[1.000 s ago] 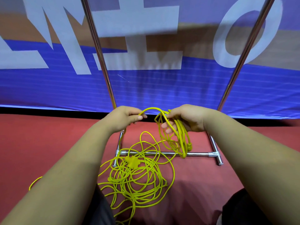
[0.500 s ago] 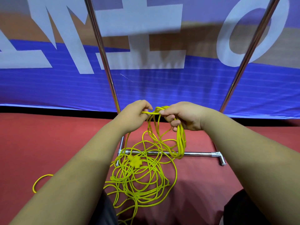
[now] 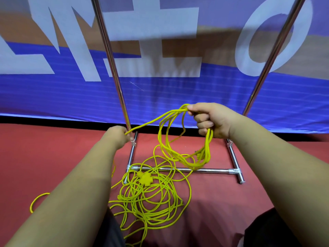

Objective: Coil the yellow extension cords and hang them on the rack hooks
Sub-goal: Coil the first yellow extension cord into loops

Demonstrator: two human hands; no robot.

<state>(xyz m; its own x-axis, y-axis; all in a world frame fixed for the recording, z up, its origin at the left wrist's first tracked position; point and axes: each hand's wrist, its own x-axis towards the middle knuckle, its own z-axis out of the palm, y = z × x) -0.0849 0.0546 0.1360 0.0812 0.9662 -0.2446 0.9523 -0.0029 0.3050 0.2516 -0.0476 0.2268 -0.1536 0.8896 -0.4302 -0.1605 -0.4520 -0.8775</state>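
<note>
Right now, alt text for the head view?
A person's right hand grips several hanging loops of yellow extension cord, while the left hand holds one strand stretched sideways. The rest lies tangled on the red floor, over the base bar of a metal rack, with a blue banner behind.

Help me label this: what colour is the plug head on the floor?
The plug head is yellow; head view.

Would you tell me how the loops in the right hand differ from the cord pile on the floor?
The loops hang gathered from the right hand; the pile sprawls tangled. The loops are held up; the pile lies on the red floor. Both are yellow cord.
</note>
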